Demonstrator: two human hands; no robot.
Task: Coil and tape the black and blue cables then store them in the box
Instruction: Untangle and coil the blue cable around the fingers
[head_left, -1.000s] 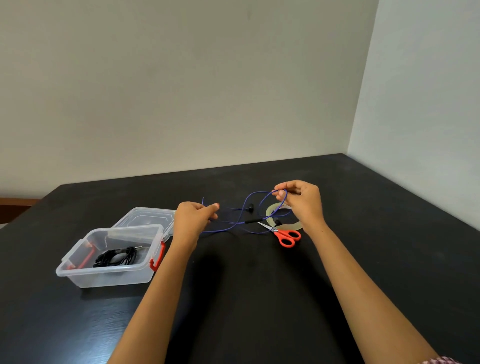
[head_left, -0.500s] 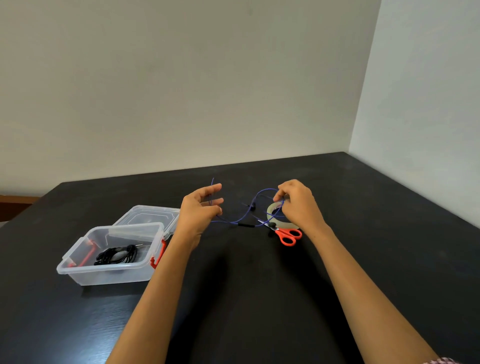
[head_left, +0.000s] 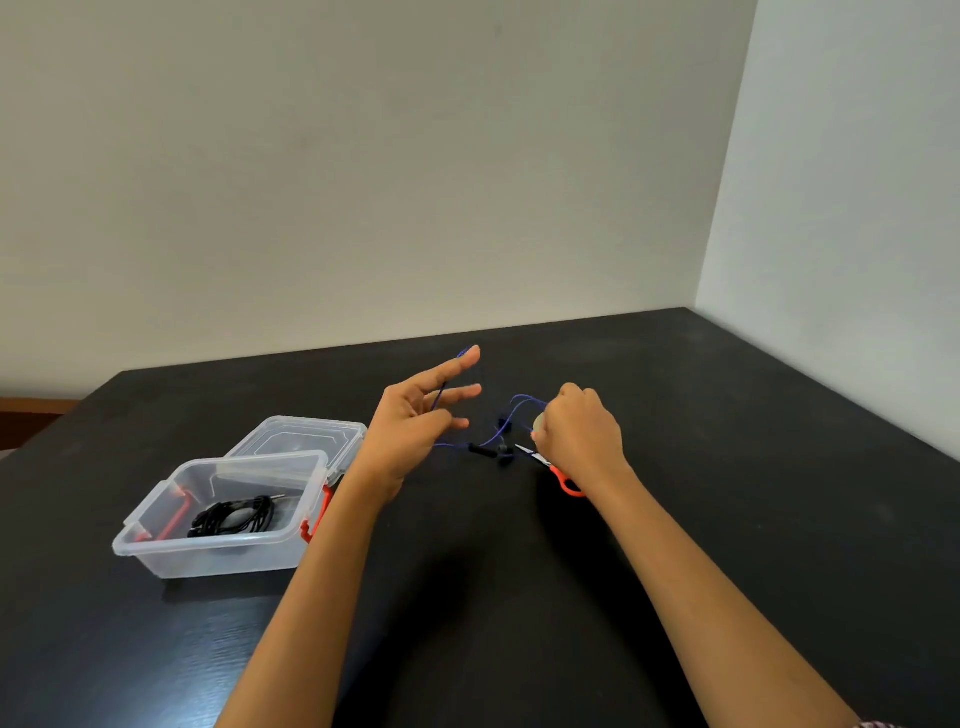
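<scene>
View: head camera, the only one; it looks down at both of your hands over the dark table (head_left: 727, 467).

Step in hand: by my reading, coiling the blue cable (head_left: 491, 441). The black cable (head_left: 234, 517) already lies bundled inside the box (head_left: 156, 540), lower left of frame. Whether it is taped, you cannot tell from here.

Left hand (head_left: 410, 431): centre of frame, palm turned toward the right hand, fingers straight and spread wide, gripping nothing.

Right hand (head_left: 579, 434): right of centre, back toward the camera, fingers curled in tight. Blue loops come out at its upper left edge, so it looks to be pinching the gathered turns.

Cable against fingers: one thin blue strand runs up between your left forefinger and middle finger, and its tip shows at the forefinger's end. From under that hand it trails low across the table, past a black inline piece (head_left: 480, 449), then rises to the right hand.

Next move, as a judgement: close your left fingers on the strand, bring the slack over to the right hand, and lay on another turn without losing those already held.

Tools: tape roll (head_left: 537, 422) barely showing at the right hand's left edge; scissors (head_left: 563, 480), orange handles, partly under the right wrist.

Box lid (head_left: 296, 436): off, lying just behind the box.
</scene>
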